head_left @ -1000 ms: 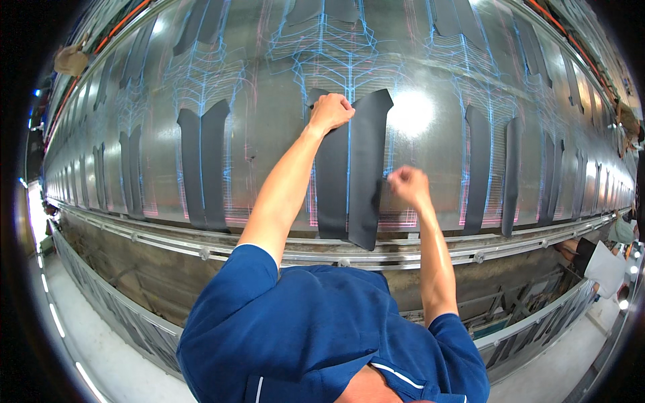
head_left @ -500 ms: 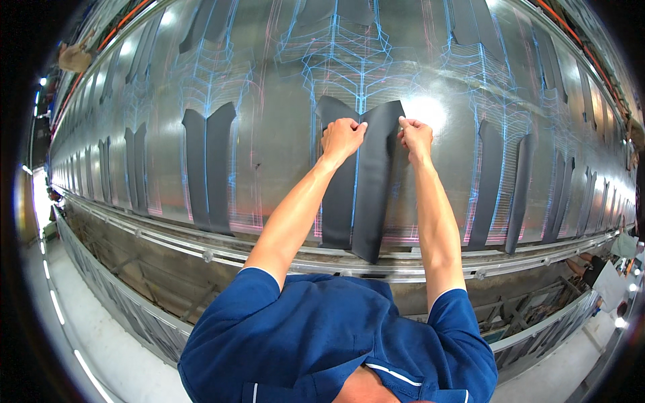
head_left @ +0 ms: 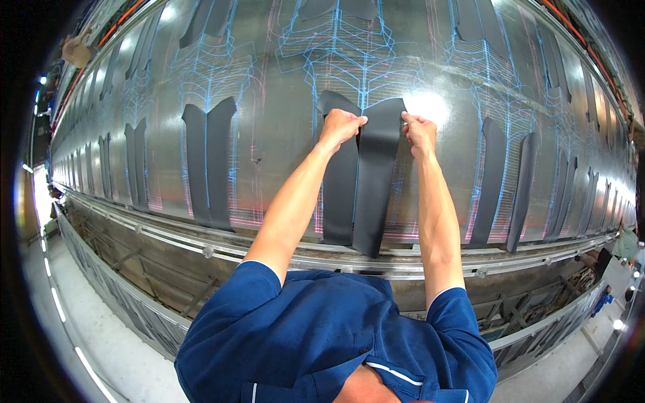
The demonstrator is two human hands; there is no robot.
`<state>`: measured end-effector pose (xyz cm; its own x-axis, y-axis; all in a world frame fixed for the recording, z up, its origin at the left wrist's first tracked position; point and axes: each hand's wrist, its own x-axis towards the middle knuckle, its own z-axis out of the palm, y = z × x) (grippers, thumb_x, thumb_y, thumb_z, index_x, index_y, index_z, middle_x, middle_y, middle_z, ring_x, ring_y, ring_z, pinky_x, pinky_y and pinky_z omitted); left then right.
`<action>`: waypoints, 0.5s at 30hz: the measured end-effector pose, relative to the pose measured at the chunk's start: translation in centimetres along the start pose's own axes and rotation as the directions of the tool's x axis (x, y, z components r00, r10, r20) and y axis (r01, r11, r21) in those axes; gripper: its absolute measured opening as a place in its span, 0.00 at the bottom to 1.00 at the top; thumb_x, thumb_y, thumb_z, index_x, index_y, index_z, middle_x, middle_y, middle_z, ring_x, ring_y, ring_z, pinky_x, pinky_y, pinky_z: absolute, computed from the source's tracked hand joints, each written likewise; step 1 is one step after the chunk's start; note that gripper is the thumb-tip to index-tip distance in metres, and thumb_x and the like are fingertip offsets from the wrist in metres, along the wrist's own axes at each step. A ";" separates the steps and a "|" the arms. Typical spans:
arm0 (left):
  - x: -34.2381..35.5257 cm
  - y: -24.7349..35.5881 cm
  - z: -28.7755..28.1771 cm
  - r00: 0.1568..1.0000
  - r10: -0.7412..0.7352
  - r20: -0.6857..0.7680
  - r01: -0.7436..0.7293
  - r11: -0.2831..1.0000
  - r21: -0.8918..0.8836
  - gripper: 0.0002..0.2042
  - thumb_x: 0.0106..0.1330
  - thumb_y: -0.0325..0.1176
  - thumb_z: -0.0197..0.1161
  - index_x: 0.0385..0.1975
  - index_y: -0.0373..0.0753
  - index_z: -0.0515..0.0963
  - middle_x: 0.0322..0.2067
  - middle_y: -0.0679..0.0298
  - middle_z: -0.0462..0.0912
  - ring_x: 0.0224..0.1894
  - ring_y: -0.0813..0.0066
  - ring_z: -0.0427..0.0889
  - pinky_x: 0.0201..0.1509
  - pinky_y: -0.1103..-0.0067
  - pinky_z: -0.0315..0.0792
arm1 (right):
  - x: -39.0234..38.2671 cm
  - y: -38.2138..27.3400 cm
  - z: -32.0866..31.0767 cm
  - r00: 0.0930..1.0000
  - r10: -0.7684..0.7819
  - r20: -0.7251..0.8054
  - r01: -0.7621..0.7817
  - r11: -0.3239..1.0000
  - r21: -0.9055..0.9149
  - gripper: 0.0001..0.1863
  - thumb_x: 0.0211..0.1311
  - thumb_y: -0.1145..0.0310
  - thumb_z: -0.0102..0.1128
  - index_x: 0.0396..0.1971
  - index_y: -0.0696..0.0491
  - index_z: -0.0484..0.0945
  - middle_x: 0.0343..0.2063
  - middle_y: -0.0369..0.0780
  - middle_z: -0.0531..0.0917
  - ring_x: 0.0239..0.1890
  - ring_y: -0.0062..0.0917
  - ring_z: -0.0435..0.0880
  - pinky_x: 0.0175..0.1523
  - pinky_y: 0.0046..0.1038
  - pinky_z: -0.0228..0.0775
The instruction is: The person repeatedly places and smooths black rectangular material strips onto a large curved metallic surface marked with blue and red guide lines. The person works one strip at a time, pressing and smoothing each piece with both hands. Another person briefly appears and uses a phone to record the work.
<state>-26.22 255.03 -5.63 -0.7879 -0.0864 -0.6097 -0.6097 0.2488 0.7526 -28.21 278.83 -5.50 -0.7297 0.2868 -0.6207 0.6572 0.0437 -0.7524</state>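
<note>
Head view: on the tabletop point(head_left: 282, 134), a dark-grey flexible strip point(head_left: 377, 181), long axis twelve-to-six, extends six o'clock from the fingers point(head_left: 411, 119); left hand point(head_left: 341, 127) and right hand point(head_left: 422, 134), equally near, pinch its far corners.

One strip point(head_left: 377, 181) lies beside another point(head_left: 340, 201) on the table point(head_left: 279, 144).

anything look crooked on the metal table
Yes: right of the right hand, one long dark-grey strip looks curled and lies apart from the flatter dark-grey strip beside it, whereas the dark-grey pair left of the left hand lies close together.
</note>
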 end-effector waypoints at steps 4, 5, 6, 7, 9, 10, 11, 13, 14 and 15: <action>-0.2 0.5 0.0 1.000 -0.030 0.004 0.030 0.999 0.026 0.15 0.64 0.41 0.77 0.33 0.31 0.90 0.22 0.62 0.87 0.23 0.78 0.81 0.27 0.74 0.72 | 0.2 0.5 -0.1 1.000 -0.023 -0.010 0.023 1.000 0.011 0.13 0.67 0.60 0.79 0.32 0.55 0.88 0.19 0.34 0.83 0.17 0.13 0.72 0.24 0.22 0.61; -0.4 0.5 0.0 1.000 -0.028 -0.006 0.028 0.999 0.028 0.15 0.64 0.41 0.77 0.33 0.31 0.90 0.22 0.62 0.87 0.23 0.77 0.82 0.27 0.73 0.72 | 0.2 0.5 -0.1 0.999 -0.028 -0.017 0.028 1.000 -0.006 0.13 0.67 0.60 0.79 0.32 0.55 0.89 0.20 0.34 0.84 0.17 0.14 0.73 0.25 0.23 0.63; -0.5 0.6 0.0 1.000 -0.025 -0.017 0.026 0.999 0.030 0.15 0.63 0.41 0.77 0.33 0.31 0.91 0.22 0.62 0.87 0.23 0.77 0.82 0.27 0.73 0.72 | 0.1 0.5 0.0 0.999 -0.033 -0.024 0.033 0.999 -0.023 0.13 0.66 0.60 0.78 0.32 0.55 0.90 0.20 0.35 0.85 0.18 0.14 0.75 0.25 0.23 0.65; -0.5 0.6 0.2 1.000 -0.018 -0.014 0.018 1.000 0.021 0.15 0.65 0.41 0.77 0.33 0.31 0.90 0.22 0.63 0.86 0.22 0.79 0.79 0.26 0.75 0.70 | 0.3 0.6 -0.1 0.999 -0.036 -0.037 0.035 0.999 -0.042 0.14 0.66 0.59 0.79 0.32 0.55 0.90 0.20 0.35 0.86 0.18 0.15 0.76 0.26 0.24 0.66; -0.5 0.7 0.3 1.000 -0.002 -0.009 0.002 1.000 0.004 0.15 0.67 0.41 0.77 0.32 0.31 0.90 0.21 0.66 0.83 0.20 0.84 0.74 0.23 0.79 0.65 | 0.5 0.8 -0.1 0.997 -0.044 -0.063 0.039 0.996 -0.077 0.14 0.65 0.58 0.79 0.31 0.55 0.90 0.20 0.36 0.86 0.19 0.15 0.77 0.27 0.24 0.68; -0.6 0.8 0.3 1.000 -0.001 -0.011 0.001 1.000 0.015 0.15 0.67 0.41 0.77 0.32 0.31 0.90 0.21 0.66 0.83 0.20 0.84 0.74 0.24 0.79 0.65 | 0.2 0.5 0.0 0.996 -0.044 -0.073 0.037 0.995 -0.090 0.14 0.65 0.59 0.79 0.31 0.55 0.89 0.20 0.35 0.86 0.18 0.15 0.76 0.26 0.23 0.67; -0.8 0.9 0.2 1.000 0.000 -0.012 0.000 1.000 0.026 0.16 0.67 0.41 0.76 0.32 0.31 0.90 0.20 0.66 0.83 0.20 0.84 0.74 0.24 0.79 0.66 | -0.1 0.3 0.3 0.996 -0.044 -0.082 0.036 0.994 -0.102 0.14 0.65 0.60 0.80 0.31 0.55 0.89 0.19 0.35 0.85 0.18 0.14 0.75 0.25 0.23 0.65; -0.9 1.0 0.0 1.000 -0.008 -0.013 0.008 0.999 0.036 0.16 0.66 0.42 0.76 0.31 0.32 0.90 0.20 0.66 0.83 0.20 0.84 0.75 0.24 0.79 0.66 | -0.5 -0.2 0.4 0.994 -0.048 -0.093 0.037 0.992 -0.119 0.14 0.65 0.60 0.80 0.30 0.55 0.89 0.19 0.35 0.84 0.17 0.14 0.75 0.25 0.23 0.66; -0.8 1.0 0.0 1.000 -0.017 -0.014 0.018 0.999 0.035 0.16 0.66 0.42 0.76 0.31 0.32 0.90 0.20 0.66 0.83 0.20 0.84 0.75 0.24 0.80 0.66 | -0.6 -0.3 0.4 0.995 -0.046 -0.093 0.035 0.991 -0.126 0.15 0.64 0.59 0.80 0.30 0.56 0.89 0.20 0.35 0.85 0.18 0.15 0.76 0.26 0.24 0.68; -0.7 1.0 0.0 1.000 -0.027 -0.014 0.027 0.999 0.034 0.16 0.66 0.42 0.76 0.31 0.32 0.90 0.20 0.66 0.83 0.20 0.84 0.75 0.24 0.80 0.66 | -0.7 -0.5 0.4 0.995 -0.045 -0.092 0.032 0.991 -0.133 0.15 0.64 0.58 0.80 0.30 0.56 0.89 0.20 0.36 0.86 0.19 0.16 0.78 0.27 0.24 0.70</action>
<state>-26.26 255.35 -4.44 -0.7725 -0.1064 -0.6260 -0.6275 0.2787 0.7270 -28.09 278.25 -4.83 -0.7380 0.3711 -0.5636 0.6525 0.1796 -0.7362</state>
